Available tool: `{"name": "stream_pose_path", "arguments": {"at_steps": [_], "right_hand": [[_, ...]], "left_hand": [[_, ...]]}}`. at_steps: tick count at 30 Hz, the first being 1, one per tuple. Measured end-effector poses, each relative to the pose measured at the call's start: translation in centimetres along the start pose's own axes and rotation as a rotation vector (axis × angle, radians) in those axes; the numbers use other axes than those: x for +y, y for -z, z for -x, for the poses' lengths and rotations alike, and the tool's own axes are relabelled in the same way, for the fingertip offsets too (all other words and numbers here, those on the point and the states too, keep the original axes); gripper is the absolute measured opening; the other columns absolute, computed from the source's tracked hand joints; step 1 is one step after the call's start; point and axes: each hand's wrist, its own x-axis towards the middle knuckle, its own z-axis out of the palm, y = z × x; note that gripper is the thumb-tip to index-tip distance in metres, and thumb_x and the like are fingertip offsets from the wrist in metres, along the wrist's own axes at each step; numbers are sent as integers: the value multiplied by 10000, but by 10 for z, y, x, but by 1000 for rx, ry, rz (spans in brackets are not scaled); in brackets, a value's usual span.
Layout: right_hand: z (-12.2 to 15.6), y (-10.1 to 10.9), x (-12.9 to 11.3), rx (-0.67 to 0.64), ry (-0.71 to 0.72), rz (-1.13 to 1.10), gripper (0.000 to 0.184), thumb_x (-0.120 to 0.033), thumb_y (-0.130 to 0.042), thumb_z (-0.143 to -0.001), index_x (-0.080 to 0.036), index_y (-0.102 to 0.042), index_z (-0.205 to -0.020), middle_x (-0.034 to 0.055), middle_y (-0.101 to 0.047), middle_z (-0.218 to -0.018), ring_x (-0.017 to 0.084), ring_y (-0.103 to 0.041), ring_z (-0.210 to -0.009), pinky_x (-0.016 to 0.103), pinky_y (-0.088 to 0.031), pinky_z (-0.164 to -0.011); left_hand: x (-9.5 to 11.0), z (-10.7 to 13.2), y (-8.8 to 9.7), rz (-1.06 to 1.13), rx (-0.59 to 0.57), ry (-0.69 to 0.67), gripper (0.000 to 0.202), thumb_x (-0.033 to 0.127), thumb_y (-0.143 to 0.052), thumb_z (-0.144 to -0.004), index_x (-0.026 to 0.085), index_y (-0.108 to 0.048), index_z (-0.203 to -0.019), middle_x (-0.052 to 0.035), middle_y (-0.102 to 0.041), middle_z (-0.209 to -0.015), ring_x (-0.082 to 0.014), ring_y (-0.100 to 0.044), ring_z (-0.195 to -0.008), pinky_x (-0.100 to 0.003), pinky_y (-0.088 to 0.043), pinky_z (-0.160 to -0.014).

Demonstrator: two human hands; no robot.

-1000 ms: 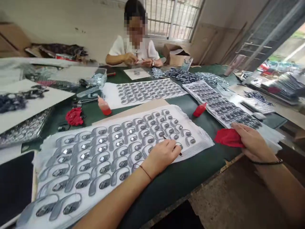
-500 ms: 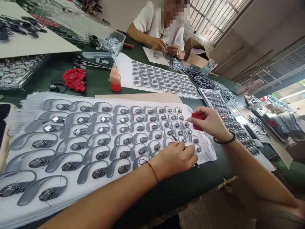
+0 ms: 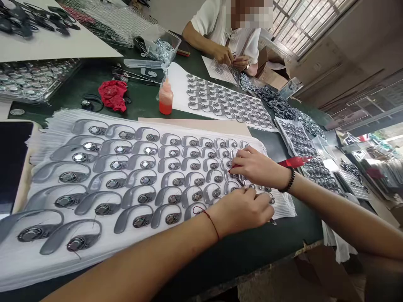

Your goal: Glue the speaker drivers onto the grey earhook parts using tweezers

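Note:
My left hand (image 3: pixel 245 209), wearing a red string bracelet, is closed on slim metal tweezers (image 3: pixel 239 181). Their tip reaches in among the grey ear-hook shells (image 3: pixel 176 181), which lie in rows on a stack of white foam sheets (image 3: pixel 103 256). Just above it, my right hand (image 3: pixel 256 167), with a dark bead bracelet, has its fingers pinched close to the tweezers' tip. Red shows at those fingertips, and a red object (image 3: pixel 292 162) with a thin pointed tip sticks out behind the wrist. The hand covers its middle. Many shells carry round metal-rimmed parts, some with thin wires.
Beyond the foam stand a bottle of orange-red liquid (image 3: pixel 166 100), a crumpled red cloth (image 3: pixel 113 95) and a clear tub of small parts (image 3: pixel 162 44). A phone (image 3: pixel 14 163) lies at left. Another person (image 3: pixel 226 46) works across the green table, beside another sheet of shells (image 3: pixel 226 98).
My right hand has moved left and down, from beside the rows to the tweezers' tip. My left hand has stayed over the same shells. The whole view has shifted slightly.

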Motion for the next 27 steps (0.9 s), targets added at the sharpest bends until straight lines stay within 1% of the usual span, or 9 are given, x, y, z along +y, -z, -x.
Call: {"name": "stream_pose_path", "arguments": {"at_steps": [5, 10, 15, 21, 23, 24, 25, 26, 27], "right_hand": [[0, 1, -5, 7, 36, 85, 155, -122, -516, -882, -202, -648, -862, 40, -583, -857, 213, -421, -827, 356, -271, -741], [1, -2, -16, 1, 31, 157, 142, -114, -506, -867, -160, -628, -810, 57, -566, -835, 227, -428, -798, 363, -276, -721], [5, -1, -23, -11, -38, 218, 182, -74, -507, -837, -151, -611, -708, 67, -553, -762, 245, -439, -796, 366, -264, -686], [19, 18, -16, 71, -184, 277, 167, -70, -474, -860, -137, -624, -828, 81, -566, -794, 238, -444, -799, 381, -284, -734], [22, 21, -15, 107, -217, 237, 182, -64, -463, -856, -135, -630, -842, 85, -570, -791, 242, -453, -806, 385, -295, -737], [23, 22, -15, 141, -237, 178, 183, -68, -464, -851, -134, -635, -850, 86, -573, -788, 242, -460, -806, 383, -306, -734], [24, 22, -15, 198, -268, 81, 181, -79, -467, -846, -133, -639, -860, 86, -577, -790, 240, -470, -809, 379, -320, -734], [25, 22, -14, 268, -312, -63, 173, -99, -474, -844, -132, -641, -872, 85, -582, -795, 234, -481, -810, 370, -338, -732], [26, 21, -14, 332, -373, -259, 159, -131, -486, -843, -133, -641, -878, 81, -585, -799, 222, -495, -798, 354, -359, -722]], "left_hand": [[-1, -1, 2, -14, -35, -16, 183, 99, -326, -873, 173, -448, -759, -13, -520, -712, -143, -517, -574, -287, -345, -488], [-1, -1, 1, 11, -34, 8, 173, 108, -330, -877, 176, -451, -773, -21, -535, -744, -145, -524, -604, -284, -351, -505], [-1, 0, 0, 32, -29, 12, 188, 115, -320, -881, 179, -458, -770, -22, -533, -763, -151, -518, -609, -289, -351, -503], [-1, 0, -2, 34, 2, 11, 203, 103, -329, -872, 182, -456, -734, -19, -522, -738, -145, -512, -585, -286, -347, -507], [-1, 0, -1, 18, 18, 13, 204, 93, -338, -864, 179, -459, -724, -15, -519, -719, -144, -514, -579, -283, -349, -511], [-1, 0, 0, 9, 23, 14, 203, 87, -339, -860, 178, -461, -725, -13, -516, -710, -144, -513, -575, -282, -349, -512], [0, 0, 1, 2, 20, 13, 203, 84, -338, -859, 177, -463, -728, -12, -515, -706, -144, -512, -574, -282, -350, -514], [0, 0, 1, -4, 10, 13, 203, 82, -337, -859, 177, -462, -730, -12, -515, -707, -145, -511, -577, -282, -351, -515], [0, 0, 2, -6, -5, 10, 204, 82, -334, -860, 177, -460, -731, -13, -516, -712, -146, -512, -584, -282, -353, -518]]}}
